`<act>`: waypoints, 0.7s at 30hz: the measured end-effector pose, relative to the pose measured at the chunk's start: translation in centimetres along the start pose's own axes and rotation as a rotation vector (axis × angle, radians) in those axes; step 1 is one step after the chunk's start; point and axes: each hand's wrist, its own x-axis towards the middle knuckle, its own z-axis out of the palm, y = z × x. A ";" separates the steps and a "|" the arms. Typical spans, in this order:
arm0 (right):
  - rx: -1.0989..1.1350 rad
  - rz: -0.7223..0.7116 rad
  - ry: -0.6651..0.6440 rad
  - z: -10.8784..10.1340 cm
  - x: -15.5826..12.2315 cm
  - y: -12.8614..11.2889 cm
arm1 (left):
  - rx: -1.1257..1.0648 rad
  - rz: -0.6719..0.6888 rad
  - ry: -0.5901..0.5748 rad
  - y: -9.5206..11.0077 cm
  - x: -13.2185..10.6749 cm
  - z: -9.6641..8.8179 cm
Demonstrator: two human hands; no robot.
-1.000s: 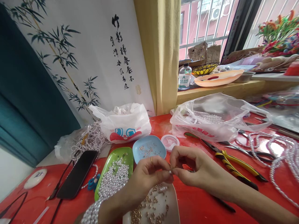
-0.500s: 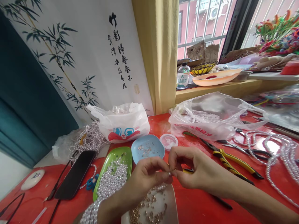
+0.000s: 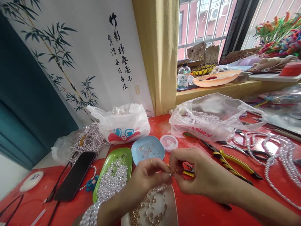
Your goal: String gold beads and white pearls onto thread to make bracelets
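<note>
My left hand point(image 3: 150, 175) pinches a small pearl bead point(image 3: 169, 175) between thumb and forefinger. Close against it, my right hand point(image 3: 190, 168) is closed in a pinch; a tiny gold-coloured bit shows at its fingers, too small to name. Both hands hover above a white tray point(image 3: 172, 207) of gold beads. Left of them lies a green tray point(image 3: 127, 153) filled with pearl beads. Behind is a blue dish point(image 3: 150, 141) holding small metal pieces. Strands of pearls point(image 3: 90, 215) wrap my left wrist. Partly hidden behind my right hand is a yellow-handled tool point(image 3: 188, 172).
Yellow-and-black pliers point(image 3: 232, 163) and scissors point(image 3: 251, 152) lie at right beside coiled pearl strands point(image 3: 279, 157). Two plastic bags, one with a clown face point(image 3: 124, 125) and one clear point(image 3: 204, 119), stand behind. A phone point(image 3: 75, 175) lies at left, near a round lid point(image 3: 168, 143) further back.
My right hand has turned slightly and its fingertips have drawn a little apart from the left's, exposing more of the tool behind. The left hand keeps its pinch. The view has shifted slightly.
</note>
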 end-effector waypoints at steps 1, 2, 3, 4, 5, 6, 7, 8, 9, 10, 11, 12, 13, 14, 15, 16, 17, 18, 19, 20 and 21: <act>-0.040 -0.020 0.021 0.0 0.0 -0.2 | 0.004 -0.003 0.007 0.1 0.0 0.0; -0.082 -0.043 0.044 -0.1 0.0 -0.4 | 0.011 -0.007 0.016 0.2 0.0 0.0; -0.123 -0.068 0.065 -0.1 0.0 -0.6 | 0.022 -0.010 0.024 0.3 0.0 0.1; -0.163 -0.093 0.086 -0.1 -0.1 -0.7 | 0.032 -0.013 0.032 0.4 -0.1 0.1; -0.200 -0.122 0.104 -0.1 -0.2 -0.8 | 0.041 -0.018 0.044 0.5 -0.1 0.1; -0.235 -0.150 0.119 0.0 -0.2 -0.9 | 0.047 -0.024 0.056 0.6 -0.1 0.2; -0.269 -0.177 0.133 0.1 -0.3 -0.9 | 0.054 -0.029 0.069 0.6 -0.2 0.2; -0.301 -0.200 0.149 0.1 -0.3 -0.9 | 0.060 -0.036 0.085 0.6 -0.2 0.3; -0.331 -0.220 0.166 0.2 -0.4 -0.9 | 0.068 -0.042 0.100 0.6 -0.3 0.4; -0.356 -0.237 0.185 0.3 -0.4 -0.9 | 0.082 -0.044 0.115 0.7 -0.3 0.4; -0.376 -0.250 0.204 0.3 -0.4 -0.9 | 0.101 -0.039 0.131 0.7 -0.4 0.4; -0.392 -0.257 0.220 0.3 -0.3 -1.0 | 0.120 -0.028 0.147 0.7 -0.4 0.5; -0.400 -0.260 0.229 0.3 -0.3 -1.0 | 0.140 -0.010 0.167 0.7 -0.4 0.5; -0.401 -0.261 0.231 0.2 -0.3 -1.1 | 0.160 0.016 0.185 0.7 -0.4 0.5; -0.400 -0.256 0.227 0.1 -0.3 -1.1 | 0.182 0.045 0.201 0.7 -0.5 0.5; -0.402 -0.246 0.221 -0.1 -0.4 -1.1 | 0.207 0.070 0.214 0.8 -0.5 0.5; -0.408 -0.230 0.216 -0.2 -0.4 -1.0 | 0.235 0.091 0.225 0.8 -0.5 0.5; -0.417 -0.214 0.214 -0.4 -0.4 -1.0 | 0.265 0.109 0.233 0.9 -0.6 0.5; -0.426 -0.192 0.209 -0.5 -0.4 -0.9 | 0.298 0.127 0.241 1.0 -0.6 0.5; -0.432 -0.163 0.203 -0.7 -0.4 -0.8 | 0.334 0.151 0.251 1.1 -0.6 0.4; -0.434 -0.132 0.190 -0.9 -0.3 -0.6 | 0.377 0.185 0.264 1.1 -0.6 0.3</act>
